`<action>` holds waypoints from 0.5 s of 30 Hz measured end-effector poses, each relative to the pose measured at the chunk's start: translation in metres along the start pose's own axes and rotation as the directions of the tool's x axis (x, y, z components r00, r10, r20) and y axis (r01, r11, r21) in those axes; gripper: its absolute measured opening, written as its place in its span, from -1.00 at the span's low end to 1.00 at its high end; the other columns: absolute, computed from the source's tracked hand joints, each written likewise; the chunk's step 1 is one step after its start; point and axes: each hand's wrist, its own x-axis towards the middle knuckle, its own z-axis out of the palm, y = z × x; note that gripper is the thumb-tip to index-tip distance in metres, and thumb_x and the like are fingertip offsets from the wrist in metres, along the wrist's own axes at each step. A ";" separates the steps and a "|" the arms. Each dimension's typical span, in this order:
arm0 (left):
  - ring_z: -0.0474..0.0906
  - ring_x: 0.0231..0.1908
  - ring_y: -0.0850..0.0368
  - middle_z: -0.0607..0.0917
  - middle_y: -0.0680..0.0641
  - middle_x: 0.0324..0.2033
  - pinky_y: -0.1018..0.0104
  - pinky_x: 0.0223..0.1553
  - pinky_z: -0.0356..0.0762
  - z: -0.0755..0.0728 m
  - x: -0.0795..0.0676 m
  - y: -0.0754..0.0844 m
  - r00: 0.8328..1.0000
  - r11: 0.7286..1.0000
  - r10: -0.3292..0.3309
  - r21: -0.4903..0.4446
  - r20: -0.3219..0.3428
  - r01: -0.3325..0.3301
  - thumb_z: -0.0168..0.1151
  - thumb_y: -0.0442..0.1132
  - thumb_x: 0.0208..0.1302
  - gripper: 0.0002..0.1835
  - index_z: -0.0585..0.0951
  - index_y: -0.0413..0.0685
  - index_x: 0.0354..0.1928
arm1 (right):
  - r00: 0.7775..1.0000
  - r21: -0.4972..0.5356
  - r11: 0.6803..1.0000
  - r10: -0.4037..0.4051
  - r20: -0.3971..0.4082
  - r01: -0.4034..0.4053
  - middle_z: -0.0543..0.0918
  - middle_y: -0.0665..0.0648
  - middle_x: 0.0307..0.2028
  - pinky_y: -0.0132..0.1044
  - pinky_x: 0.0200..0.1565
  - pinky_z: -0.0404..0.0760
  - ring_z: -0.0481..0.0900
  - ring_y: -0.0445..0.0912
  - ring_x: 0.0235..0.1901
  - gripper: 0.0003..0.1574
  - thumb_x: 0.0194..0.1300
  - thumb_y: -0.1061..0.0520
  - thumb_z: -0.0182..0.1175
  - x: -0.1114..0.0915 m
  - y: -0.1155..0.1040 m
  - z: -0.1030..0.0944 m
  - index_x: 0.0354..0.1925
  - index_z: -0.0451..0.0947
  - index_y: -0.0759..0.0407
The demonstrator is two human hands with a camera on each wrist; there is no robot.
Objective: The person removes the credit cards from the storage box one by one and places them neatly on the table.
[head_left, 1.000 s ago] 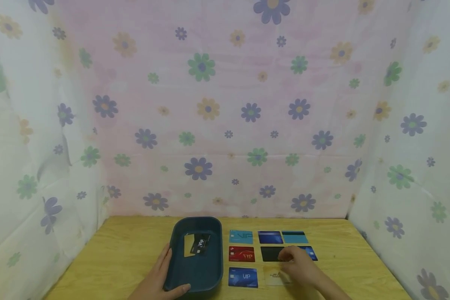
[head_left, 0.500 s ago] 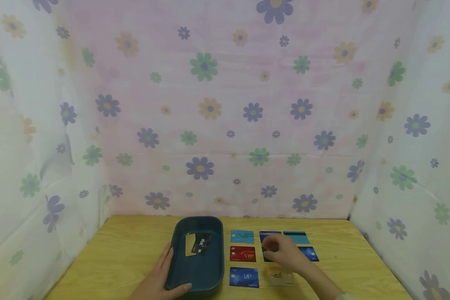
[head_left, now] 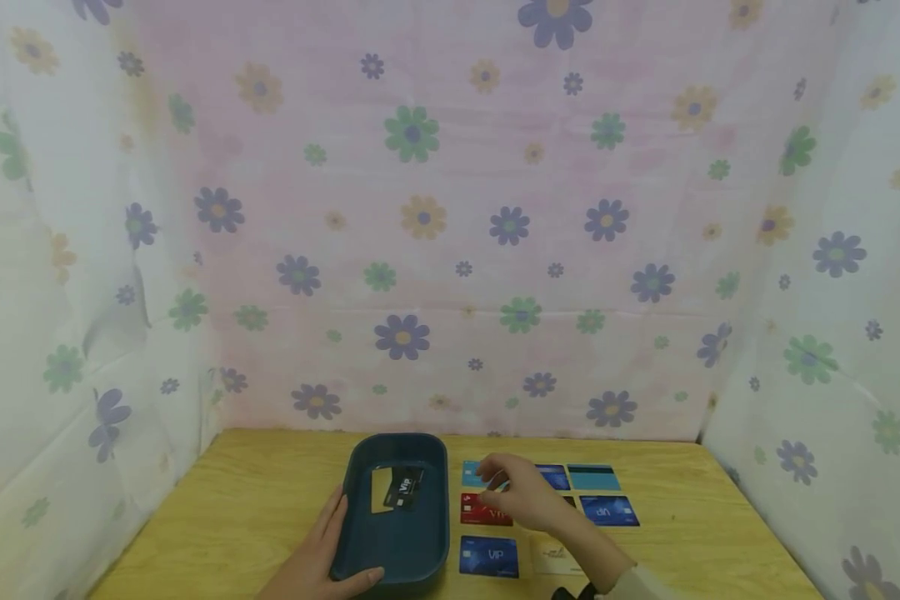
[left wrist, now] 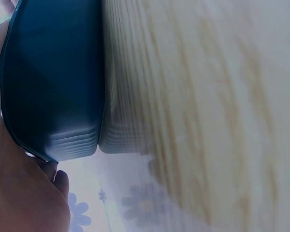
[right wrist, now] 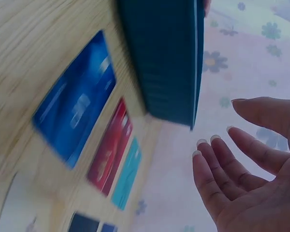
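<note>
My left hand (head_left: 318, 546) grips the dark blue-green tray (head_left: 393, 554), fingers along its left side and thumb over the near rim. Inside the tray, a black VIP card (head_left: 409, 486) overlaps a gold card (head_left: 378, 493). My right hand (head_left: 523, 493) hovers over the card rows, fingers loosely bent and apart, holding nothing in the right wrist view. Beneath it, the red VIP card (head_left: 474, 510) and light-blue VIP card (head_left: 471, 472) are partly covered. A black card (head_left: 569, 501) is mostly hidden behind the hand. Closer to me lies a blue VIP card (head_left: 489, 557).
Right of the blue VIP card is a cream card (head_left: 555, 556), partly behind the forearm. Farther right lie another blue card (head_left: 610, 511), a light-blue striped card (head_left: 594, 477) and a dark-blue card (head_left: 554, 477). Flowered curtain (head_left: 450, 250) encloses the wooden table (head_left: 705, 533).
My right hand has moved left, from over the cream and black cards to over the red and light-blue VIP cards. The left hand, tray and cards keep their places.
</note>
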 end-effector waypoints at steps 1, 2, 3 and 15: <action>0.04 0.47 -0.56 -0.21 -0.27 0.62 -0.48 0.22 0.36 0.000 0.000 0.000 1.000 1.000 0.001 0.001 -0.001 -0.001 0.34 0.35 0.20 0.28 -0.11 -0.27 0.62 | 1.000 -0.001 1.000 -0.008 0.004 0.008 0.63 0.12 -0.07 -0.15 -0.12 0.65 0.62 0.02 -0.11 -0.70 0.39 0.18 0.30 0.004 -0.002 0.003 0.06 0.59 0.21; 0.04 0.47 -0.56 -0.21 -0.27 0.62 -0.47 0.22 0.36 0.000 0.000 0.000 1.000 1.000 0.004 0.002 -0.001 -0.004 0.35 0.35 0.20 0.28 -0.11 -0.28 0.62 | 1.000 0.000 1.000 -0.015 0.007 0.015 0.63 0.13 -0.07 -0.15 -0.11 0.65 0.63 0.02 -0.10 -0.69 0.39 0.17 0.30 0.007 -0.004 0.006 0.07 0.59 0.21; 0.04 0.47 -0.55 -0.20 -0.27 0.62 -0.47 0.22 0.36 0.000 0.000 0.000 1.000 1.000 0.008 0.002 -0.002 -0.008 0.35 0.34 0.20 0.28 -0.11 -0.28 0.62 | 1.000 -0.003 1.000 -0.025 0.008 0.025 0.63 0.15 -0.06 -0.15 -0.09 0.65 0.63 0.02 -0.10 -0.67 0.39 0.17 0.30 0.011 -0.006 0.009 0.08 0.58 0.22; 0.05 0.47 -0.54 -0.17 -0.32 0.61 -0.46 0.25 0.34 0.001 0.001 -0.001 0.999 0.999 0.031 0.012 -0.019 -0.030 0.37 0.34 0.18 0.30 -0.09 -0.35 0.60 | 0.998 0.143 0.988 0.060 0.015 -0.061 0.58 0.21 0.09 0.05 0.04 0.63 0.55 0.11 0.08 -0.49 0.33 0.15 0.36 0.054 -0.028 0.043 0.21 0.51 0.17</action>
